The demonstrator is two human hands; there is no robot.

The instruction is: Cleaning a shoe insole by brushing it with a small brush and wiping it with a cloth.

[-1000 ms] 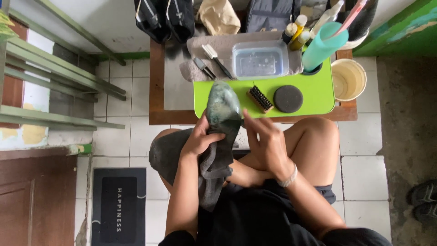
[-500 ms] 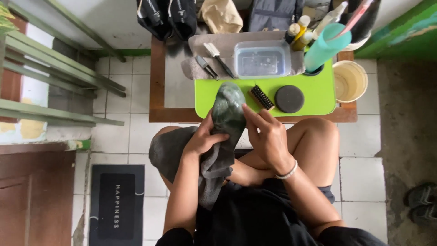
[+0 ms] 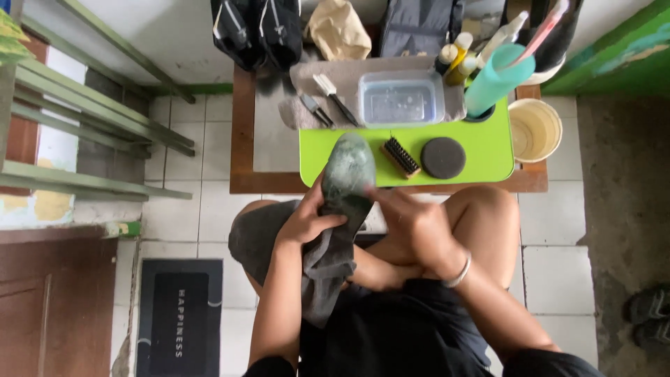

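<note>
Two hands: both on one shoe.
Shoe: sole up, over the lap, toe above the green tray.
Left hand: fingers curled, gripping its side with a grey cloth.
Right hand: fingers together, touching its edge.

Cleaning gear laid out on a low wooden tabletop

A lime-green mat carries a small brush and a round dark sponge; behind them sits a clear tub; a teal cup stands to its right; a cream bucket is at the edge; a dark doormat lies on the tiled floor.
</note>
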